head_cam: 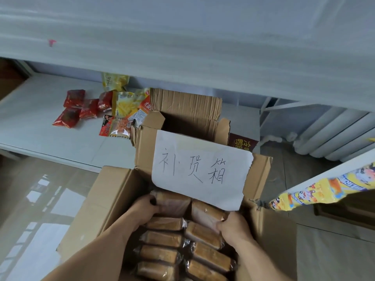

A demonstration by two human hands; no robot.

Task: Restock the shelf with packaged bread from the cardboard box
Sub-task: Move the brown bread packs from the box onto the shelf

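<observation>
A low white shelf (50,126) waits behind the cardboard box (113,199), where the left hand (142,209) and right hand (233,226) each grip soft, light, squashy bread packs (168,224), best held gently by their sides.

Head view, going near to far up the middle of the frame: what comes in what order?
Rows of packaged bread → left hand and right hand on the far packs → handwritten paper sign → second open cardboard box → yellow snack bag at the shelf's back.
</observation>
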